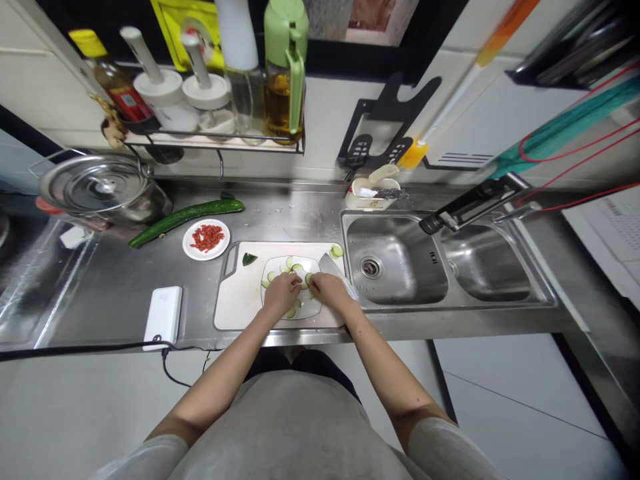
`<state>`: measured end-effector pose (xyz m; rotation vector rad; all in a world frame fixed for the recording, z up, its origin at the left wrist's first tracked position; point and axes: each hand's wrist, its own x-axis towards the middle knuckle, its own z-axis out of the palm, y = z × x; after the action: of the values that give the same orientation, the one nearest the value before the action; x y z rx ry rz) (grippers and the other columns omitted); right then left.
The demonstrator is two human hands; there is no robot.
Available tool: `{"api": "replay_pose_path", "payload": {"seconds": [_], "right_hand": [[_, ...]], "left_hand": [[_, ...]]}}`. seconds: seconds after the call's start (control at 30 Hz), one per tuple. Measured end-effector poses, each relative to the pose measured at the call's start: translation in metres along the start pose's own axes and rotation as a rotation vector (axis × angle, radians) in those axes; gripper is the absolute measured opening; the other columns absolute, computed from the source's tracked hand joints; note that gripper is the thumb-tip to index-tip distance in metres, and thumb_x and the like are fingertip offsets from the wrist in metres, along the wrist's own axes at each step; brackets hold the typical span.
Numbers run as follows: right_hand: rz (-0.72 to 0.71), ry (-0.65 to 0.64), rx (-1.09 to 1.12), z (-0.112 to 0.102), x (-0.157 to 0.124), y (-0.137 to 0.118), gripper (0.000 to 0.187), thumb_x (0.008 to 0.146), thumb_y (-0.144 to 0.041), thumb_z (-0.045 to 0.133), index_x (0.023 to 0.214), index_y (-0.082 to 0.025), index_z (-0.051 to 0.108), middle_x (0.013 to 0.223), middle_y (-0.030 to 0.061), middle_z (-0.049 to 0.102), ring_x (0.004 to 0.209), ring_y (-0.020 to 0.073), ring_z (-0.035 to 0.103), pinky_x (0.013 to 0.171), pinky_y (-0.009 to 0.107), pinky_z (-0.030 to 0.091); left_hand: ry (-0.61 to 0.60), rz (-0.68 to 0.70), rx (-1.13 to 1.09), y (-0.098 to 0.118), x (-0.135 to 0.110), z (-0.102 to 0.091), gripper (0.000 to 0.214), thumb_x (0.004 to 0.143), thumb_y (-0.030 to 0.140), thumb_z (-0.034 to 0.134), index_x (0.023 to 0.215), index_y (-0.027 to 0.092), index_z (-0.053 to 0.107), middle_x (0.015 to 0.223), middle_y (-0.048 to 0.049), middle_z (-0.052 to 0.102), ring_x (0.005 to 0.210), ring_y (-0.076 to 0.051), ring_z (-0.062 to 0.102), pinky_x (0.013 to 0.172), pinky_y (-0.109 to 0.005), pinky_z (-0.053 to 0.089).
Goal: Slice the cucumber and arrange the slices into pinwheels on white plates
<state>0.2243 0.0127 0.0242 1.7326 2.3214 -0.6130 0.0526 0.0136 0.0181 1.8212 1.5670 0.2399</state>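
A white square plate (273, 265) lies on the pale cutting board (240, 297), with several thin cucumber slices (291, 263) set around its edge. My left hand (281, 292) rests over the plate's middle, fingers curled and pinched on a cucumber slice. My right hand (329, 289) meets it from the right, fingers also curled together over the slices; what it holds is hidden. A broad knife blade (334, 263) lies on the board just behind my right hand, carrying a small stack of slices (337, 251). A cucumber end piece (249, 259) sits on the board's far left.
A whole cucumber (186, 219) and a small plate of red goji berries (206, 239) lie behind the board. A white power bank (163, 316) with cable sits left. A lidded pot (103, 187) stands far left, a double sink (400, 267) with faucet (470, 203) right.
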Motion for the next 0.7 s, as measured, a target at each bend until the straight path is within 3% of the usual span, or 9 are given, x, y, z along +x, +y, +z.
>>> {"api": "replay_pose_path", "payload": {"seconds": [0.47,0.7], "right_hand": [[0.048,0.079,0.114,-0.007,-0.012,0.007,0.022,0.092,-0.031,0.045,0.099,-0.021,0.062,0.099,0.0046,0.067,0.085,0.0157,0.059,0.065,0.023,0.032],[0.064,0.057,0.139,0.003,-0.016,0.001,0.02,0.088,-0.029,0.05,0.1,-0.021,0.064,0.1,0.0054,0.067,0.088,0.0175,0.059,0.065,0.024,0.032]], "left_hand": [[-0.01,0.036,0.062,0.005,0.006,0.003,0.016,0.083,0.023,0.054,0.095,0.023,0.065,0.098,-0.003,0.065,0.096,-0.019,0.058,0.079,-0.03,0.044],[-0.026,0.04,0.068,0.007,0.007,0.006,0.015,0.082,0.022,0.056,0.094,0.023,0.065,0.095,-0.0034,0.065,0.096,-0.019,0.058,0.079,-0.03,0.044]]}}
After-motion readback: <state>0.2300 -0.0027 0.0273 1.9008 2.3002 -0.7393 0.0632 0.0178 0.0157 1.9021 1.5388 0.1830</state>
